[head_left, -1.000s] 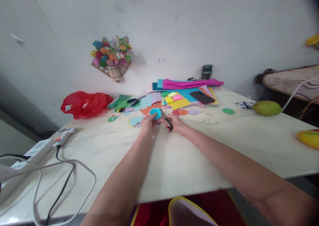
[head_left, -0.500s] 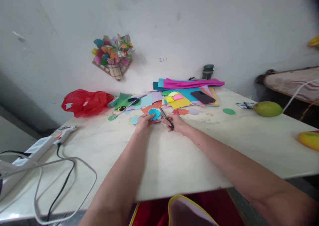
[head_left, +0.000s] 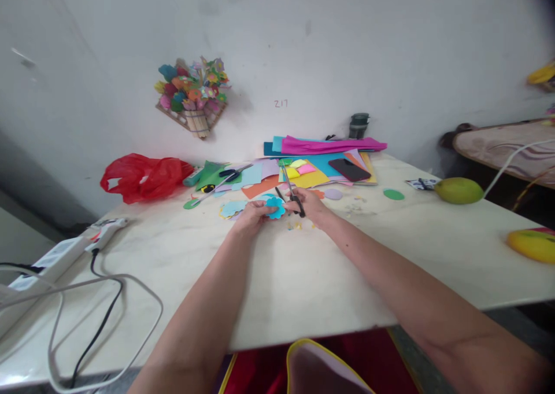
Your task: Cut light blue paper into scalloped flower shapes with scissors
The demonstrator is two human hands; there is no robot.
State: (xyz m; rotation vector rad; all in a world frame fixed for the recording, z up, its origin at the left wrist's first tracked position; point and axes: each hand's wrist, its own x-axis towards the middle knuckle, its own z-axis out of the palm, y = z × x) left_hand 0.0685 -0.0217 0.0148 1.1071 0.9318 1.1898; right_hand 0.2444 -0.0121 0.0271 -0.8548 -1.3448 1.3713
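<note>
My left hand (head_left: 252, 217) pinches a blue scalloped paper flower (head_left: 276, 207) between thumb and fingers, over the middle of the table. Close on its right, my right hand (head_left: 309, 204) is wrapped round the handles of dark-handled scissors (head_left: 298, 205). Their blades are apart and point away from me, beside the flower's right edge. Tiny paper scraps (head_left: 297, 226) lie just below the scissors. Left of my left hand rests a light blue paper shape (head_left: 232, 209) on other pieces. Behind the hands lie coloured sheets (head_left: 318, 171) with yellow, pink and green pieces on top.
A red plastic bag (head_left: 145, 177) and a second pair of scissors (head_left: 229, 174) are at the back left. A phone (head_left: 349, 169) lies on the sheets. A green mango (head_left: 458, 190) and a yellow fruit (head_left: 532, 245) are right; a power strip (head_left: 47, 261) and cables are left.
The blue flower has moved slightly right and down and turned in my left hand. The scissors have swung more upright, with their blades spread wider. The whole view has shifted a little.
</note>
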